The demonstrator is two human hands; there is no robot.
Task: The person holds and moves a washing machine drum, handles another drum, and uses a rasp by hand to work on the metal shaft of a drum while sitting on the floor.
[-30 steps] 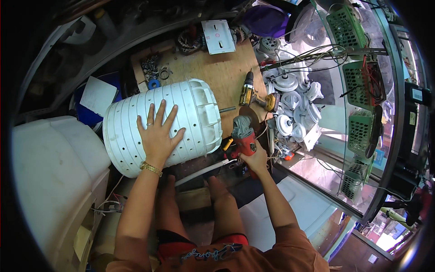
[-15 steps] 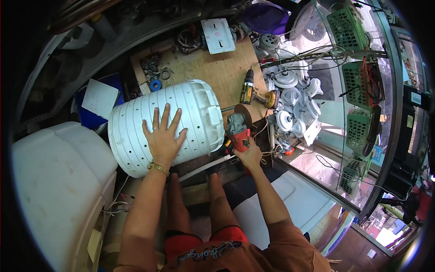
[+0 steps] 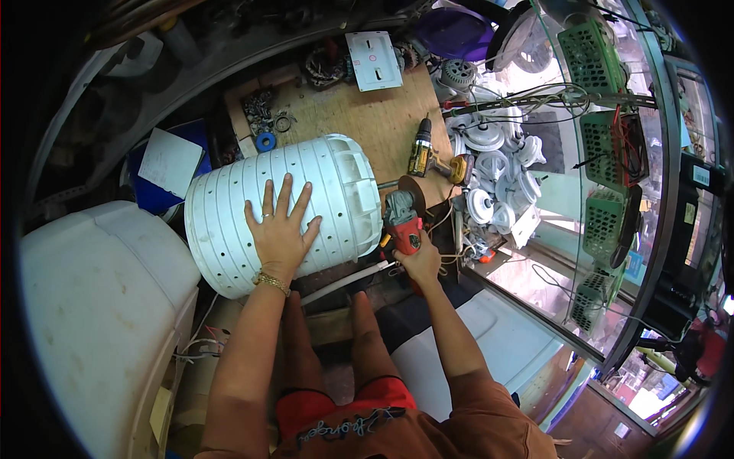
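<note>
A white washing-machine drum [image 3: 335,218], ribbed and dotted with small holes, lies on its side across the near left part of the wooden bench. My left hand [image 3: 281,236] rests flat on it with fingers spread. In my right hand [image 3: 421,262] is a red and grey angle grinder [image 3: 405,229], gripped round its body. Its brown disc [image 3: 414,190] stands on edge at the metal shaft [image 3: 388,184] that sticks out of the drum's right end. Whether disc and shaft touch I cannot tell.
A yellow and black cordless drill [image 3: 435,159] lies on the wooden bench [image 3: 344,115] beyond the grinder. White plastic pulley-like parts [image 3: 489,172] are heaped to the right. A blue ring [image 3: 265,141] sits behind the drum, and a large white tub [image 3: 99,283] stands at left.
The whole view has shifted slightly. My left hand stays flat on the drum, and the grinder keeps its place by the shaft in my right hand.
</note>
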